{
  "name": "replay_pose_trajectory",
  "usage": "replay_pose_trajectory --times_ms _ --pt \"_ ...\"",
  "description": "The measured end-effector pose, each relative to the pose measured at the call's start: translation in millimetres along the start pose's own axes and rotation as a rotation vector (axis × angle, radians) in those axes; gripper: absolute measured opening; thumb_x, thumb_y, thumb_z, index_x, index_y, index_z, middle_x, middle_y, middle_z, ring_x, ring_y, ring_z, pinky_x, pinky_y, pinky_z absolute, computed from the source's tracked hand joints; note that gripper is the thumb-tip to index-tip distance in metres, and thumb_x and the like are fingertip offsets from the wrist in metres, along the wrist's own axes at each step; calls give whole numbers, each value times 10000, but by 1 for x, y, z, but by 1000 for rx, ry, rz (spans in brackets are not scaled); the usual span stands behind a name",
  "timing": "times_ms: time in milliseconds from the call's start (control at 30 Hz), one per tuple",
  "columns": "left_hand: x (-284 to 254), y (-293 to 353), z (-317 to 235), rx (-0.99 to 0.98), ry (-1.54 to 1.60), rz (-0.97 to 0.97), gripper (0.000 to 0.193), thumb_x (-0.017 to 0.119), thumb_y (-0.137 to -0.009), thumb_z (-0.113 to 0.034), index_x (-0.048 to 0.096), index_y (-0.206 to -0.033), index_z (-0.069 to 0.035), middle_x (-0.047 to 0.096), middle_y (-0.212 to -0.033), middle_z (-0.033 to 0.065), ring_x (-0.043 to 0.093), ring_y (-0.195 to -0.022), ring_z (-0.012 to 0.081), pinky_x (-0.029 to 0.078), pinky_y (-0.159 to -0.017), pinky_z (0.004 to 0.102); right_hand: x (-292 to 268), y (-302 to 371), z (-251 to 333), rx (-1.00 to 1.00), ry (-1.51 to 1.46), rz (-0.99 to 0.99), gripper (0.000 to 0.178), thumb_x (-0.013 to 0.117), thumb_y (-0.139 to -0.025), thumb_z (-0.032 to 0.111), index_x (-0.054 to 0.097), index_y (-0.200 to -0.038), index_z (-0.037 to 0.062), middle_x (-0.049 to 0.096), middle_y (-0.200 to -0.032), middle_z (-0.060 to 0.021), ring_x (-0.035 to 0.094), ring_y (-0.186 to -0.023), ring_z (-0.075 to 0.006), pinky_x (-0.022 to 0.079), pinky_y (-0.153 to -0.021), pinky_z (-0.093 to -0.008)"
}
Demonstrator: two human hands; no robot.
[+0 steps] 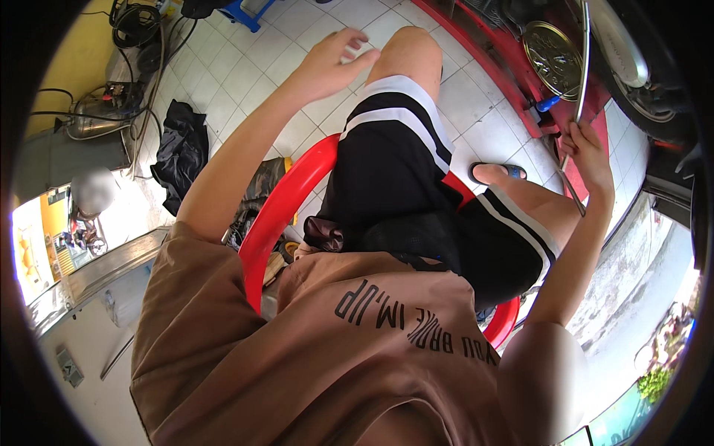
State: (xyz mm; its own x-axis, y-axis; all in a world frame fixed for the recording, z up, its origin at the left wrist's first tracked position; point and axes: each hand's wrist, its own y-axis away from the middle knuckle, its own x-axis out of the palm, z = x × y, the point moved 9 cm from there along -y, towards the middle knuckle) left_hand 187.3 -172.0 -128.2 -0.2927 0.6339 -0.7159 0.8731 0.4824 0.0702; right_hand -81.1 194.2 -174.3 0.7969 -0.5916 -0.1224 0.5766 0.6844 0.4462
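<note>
My left hand hovers over the tiled floor, just left of my bare left knee. Its fingers are loosely curled and apart, with nothing between them. On the right side, my right hand has its fingers closed round a long, thin, silvery metal rod. The rod rises from the hand past the top edge of the view; what looks like its lower end shows below the fingers. Close to the rod lie a round gold-coloured tray with small metal parts in it and a blue-handled tool, probably a screwdriver.
I sit on a red plastic chair. A red metal platform runs along the upper right, beside a motorcycle wheel. Black sheeting lies on the floor at left, near cables and a compressor-like machine. A blue stool stands farther off.
</note>
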Motion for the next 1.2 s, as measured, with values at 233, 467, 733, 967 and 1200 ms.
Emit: replay_pose_trajectory --times_ms 233,467,733,967,1200 --pt "26 146 37 -20 -57 294 779 743 -759 -384 399 -1332 16 532 -1201 268 554 -1121 403 445 -971 419 -56 208 50 96 670 -530 294 580 -938 272 599 -894 -18 488 -736 29 382 -667 -73 317 -591 -255" --pt "62 171 65 -701 699 611 267 699 -862 -180 556 -980 13 580 -751 86 617 -594 198 538 -532 341 -44 331 -81 440 304 -565 354 595 -916 223 408 -631 127 335 -497 58 256 -418 -45 192 -390 -268" --pt "67 176 63 -722 722 658 189 651 -886 -160 567 -959 -7 603 -722 88 602 -571 179 511 -540 322 47 339 -163 423 -361 -333 359 538 -935 138 388 -608 155 316 -477 56 256 -370 -70 185 -378 -278" --pt "70 170 61 -666 714 683 123 640 -874 -128 568 -876 -29 593 -710 56 583 -559 141 498 -529 294 55 333 -166 400 -350 -349 410 579 -842 49 340 -514 113 327 -447 24 298 -377 -102 202 -394 -315" --pt "58 180 62 -752 742 644 132 636 -851 -128 560 -884 -26 594 -708 57 589 -559 139 500 -517 285 66 334 -138 401 -186 -434 342 615 -794 115 433 -506 142 348 -481 63 277 -438 -70 185 -442 -274"
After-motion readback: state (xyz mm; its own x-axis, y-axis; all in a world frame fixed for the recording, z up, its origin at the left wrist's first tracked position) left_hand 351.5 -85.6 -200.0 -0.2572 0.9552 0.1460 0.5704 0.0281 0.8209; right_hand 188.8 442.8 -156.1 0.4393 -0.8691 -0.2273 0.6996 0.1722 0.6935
